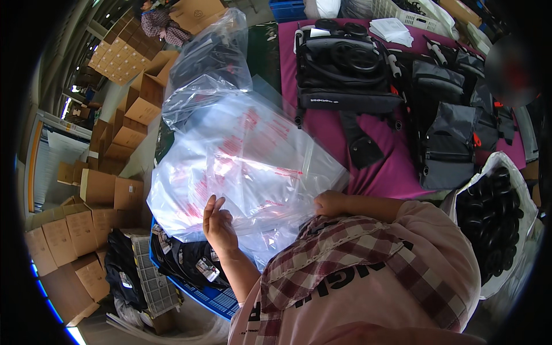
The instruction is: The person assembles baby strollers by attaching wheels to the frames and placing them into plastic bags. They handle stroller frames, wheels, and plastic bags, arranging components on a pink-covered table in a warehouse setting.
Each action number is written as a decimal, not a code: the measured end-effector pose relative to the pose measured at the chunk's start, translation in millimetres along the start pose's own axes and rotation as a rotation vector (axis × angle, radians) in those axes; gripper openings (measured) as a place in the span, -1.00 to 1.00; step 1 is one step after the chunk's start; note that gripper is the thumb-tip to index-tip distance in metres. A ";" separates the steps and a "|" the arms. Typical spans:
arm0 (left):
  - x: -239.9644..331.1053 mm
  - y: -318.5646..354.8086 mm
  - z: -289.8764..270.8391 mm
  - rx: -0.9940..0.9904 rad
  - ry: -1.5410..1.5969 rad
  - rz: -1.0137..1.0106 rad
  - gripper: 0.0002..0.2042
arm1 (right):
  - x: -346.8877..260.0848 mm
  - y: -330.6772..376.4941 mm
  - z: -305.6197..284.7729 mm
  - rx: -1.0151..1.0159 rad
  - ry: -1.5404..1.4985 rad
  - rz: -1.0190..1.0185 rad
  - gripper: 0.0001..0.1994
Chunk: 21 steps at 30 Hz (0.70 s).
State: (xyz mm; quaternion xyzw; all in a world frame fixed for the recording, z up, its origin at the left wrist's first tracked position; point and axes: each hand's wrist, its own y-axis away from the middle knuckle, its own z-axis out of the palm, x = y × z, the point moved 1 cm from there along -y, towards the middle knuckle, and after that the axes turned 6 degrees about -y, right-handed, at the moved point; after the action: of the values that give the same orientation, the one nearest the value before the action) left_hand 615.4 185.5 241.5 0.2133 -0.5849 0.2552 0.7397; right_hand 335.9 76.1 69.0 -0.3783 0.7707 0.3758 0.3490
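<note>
A stack of large clear plastic bags with red print spreads over the table in front of me. My left hand is raised at the near left edge of the bags, its fingers up and slightly apart, with nothing visible in them. Close to my body, my right hand is closed on the near right edge of a bag. Beyond the stack, a dark folded item wrapped in clear plastic lies at the far left of the table.
Folded black strollers and dark grey fabric pieces lie on a purple cloth. A white sack of black wheels stands to the right. On the left are a blue crate of black items and cardboard boxes. Another person is far off.
</note>
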 end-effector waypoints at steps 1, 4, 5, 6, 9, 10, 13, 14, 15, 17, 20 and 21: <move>0.1 -0.2 0.7 -0.004 0.003 0.001 -0.64 | -0.5 0.2 -0.5 -0.004 -0.001 0.012 -0.70; 0.0 -0.9 0.3 -0.015 0.009 0.004 -0.64 | 2.6 -0.8 1.4 0.005 0.012 -0.005 -0.69; -0.1 -1.0 -0.4 -0.018 0.012 0.006 -0.64 | 3.7 -1.4 2.1 0.009 0.015 -0.013 -0.69; -0.1 -1.0 -1.2 -0.015 0.010 0.007 -0.64 | 5.0 -2.3 2.9 0.012 0.018 -0.020 -0.69; -0.8 -0.6 -2.3 -0.007 0.009 0.011 -0.64 | 7.5 -4.0 3.4 0.016 0.016 -0.028 -0.69; -0.4 -0.1 -2.3 -0.006 0.009 0.013 -0.64 | 7.9 -4.5 3.6 0.016 0.012 -0.029 -0.69; -1.4 0.6 -4.6 -0.013 0.012 0.025 -0.64 | 9.5 -6.8 4.1 0.009 0.028 -0.036 -0.68; -1.7 0.9 -5.5 -0.017 0.014 0.030 -0.64 | 9.4 -7.2 3.7 0.005 0.030 -0.038 -0.68; -1.6 1.4 -5.5 -0.012 0.014 0.030 -0.64 | 9.3 -7.7 3.3 0.002 0.031 -0.040 -0.68; -1.5 2.1 -5.5 -0.003 0.015 0.030 -0.64 | 8.9 -8.4 2.9 -0.004 0.035 -0.043 -0.67; -0.9 2.6 -5.3 0.010 0.006 0.030 -0.63 | 7.9 -8.8 2.2 -0.005 0.039 -0.043 -0.67; -1.2 2.7 -5.3 0.007 0.000 0.035 -0.63 | 8.0 -8.5 2.5 -0.001 0.037 -0.041 -0.67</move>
State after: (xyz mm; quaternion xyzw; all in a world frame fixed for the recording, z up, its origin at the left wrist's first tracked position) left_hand 617.4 190.7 239.2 0.2056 -0.5875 0.2700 0.7346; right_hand 339.9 71.9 58.5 -0.4008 0.7689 0.3618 0.3424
